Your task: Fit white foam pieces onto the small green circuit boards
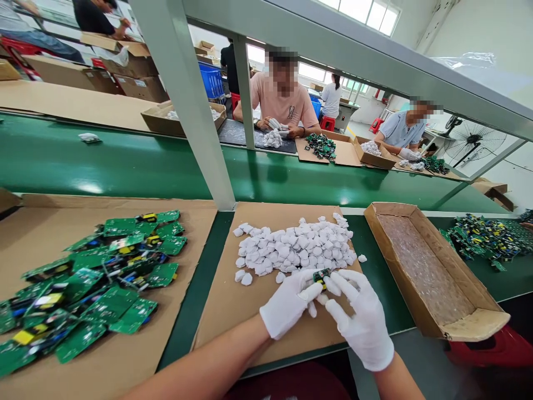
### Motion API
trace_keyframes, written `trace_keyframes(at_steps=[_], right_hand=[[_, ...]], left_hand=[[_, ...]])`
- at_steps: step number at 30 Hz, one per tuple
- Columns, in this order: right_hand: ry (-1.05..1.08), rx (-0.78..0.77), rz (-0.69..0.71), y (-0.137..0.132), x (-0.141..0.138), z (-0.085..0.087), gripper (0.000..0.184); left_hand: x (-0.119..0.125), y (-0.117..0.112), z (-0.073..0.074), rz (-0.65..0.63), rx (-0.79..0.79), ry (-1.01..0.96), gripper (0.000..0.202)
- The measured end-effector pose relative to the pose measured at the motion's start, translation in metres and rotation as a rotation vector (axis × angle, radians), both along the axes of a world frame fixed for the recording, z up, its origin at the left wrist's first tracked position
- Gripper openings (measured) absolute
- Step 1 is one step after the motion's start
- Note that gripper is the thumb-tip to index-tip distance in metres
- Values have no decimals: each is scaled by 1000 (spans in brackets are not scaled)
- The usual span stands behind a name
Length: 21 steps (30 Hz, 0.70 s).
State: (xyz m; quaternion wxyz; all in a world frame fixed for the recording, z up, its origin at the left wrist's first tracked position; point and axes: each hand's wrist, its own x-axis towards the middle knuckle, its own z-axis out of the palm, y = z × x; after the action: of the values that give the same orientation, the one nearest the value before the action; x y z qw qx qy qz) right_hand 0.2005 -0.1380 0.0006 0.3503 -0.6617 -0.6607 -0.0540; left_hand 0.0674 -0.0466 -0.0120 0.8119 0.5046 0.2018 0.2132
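My left hand (290, 300), in a white glove, grips a small green circuit board (321, 276) with dark and yellow parts. My right hand (361, 311), gloved too, is closed against the board's right side, its fingertips around what looks like a small white piece (332, 285); fingers partly hide it. Both hands are held over the near edge of a cardboard sheet (225, 311). Just beyond them lies a heap of small, roundish, flat white pieces (295, 244). On the left, a pile of larger green circuit boards (112, 278) covers another cardboard sheet (183, 222).
A shallow cardboard box (470, 328) stands at the right, beside more circuit boards (487, 239). A slanting metal post (187, 105) and overhead beam (353, 50) frame a green conveyor belt (175, 166) carrying one white bundle (89, 138). Co-workers (287, 105) sit across it.
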Motion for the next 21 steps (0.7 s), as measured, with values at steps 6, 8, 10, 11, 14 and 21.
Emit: trace_keyframes(at_steps=[6, 8, 10, 11, 14, 21], right_hand=[[-168, 193, -47, 6, -3, -19, 24], [-216, 221, -29, 11, -5, -24, 28], [-229, 224, -8, 14, -9, -27, 32], [-212, 208, 1, 15, -10, -27, 34], [-65, 57, 49, 12, -16, -26, 42], [178, 9, 83, 2, -23, -30, 53]], left_hand=[[2, -3, -1, -46, -109, -2, 32], [4, -3, 0, -11, -81, 4, 33], [5, -2, 0, 57, -28, 4, 32], [5, -2, -1, 90, -9, 8, 30], [5, 0, -2, 103, -25, 24, 26], [3, 1, -2, 44, -132, -9, 31]])
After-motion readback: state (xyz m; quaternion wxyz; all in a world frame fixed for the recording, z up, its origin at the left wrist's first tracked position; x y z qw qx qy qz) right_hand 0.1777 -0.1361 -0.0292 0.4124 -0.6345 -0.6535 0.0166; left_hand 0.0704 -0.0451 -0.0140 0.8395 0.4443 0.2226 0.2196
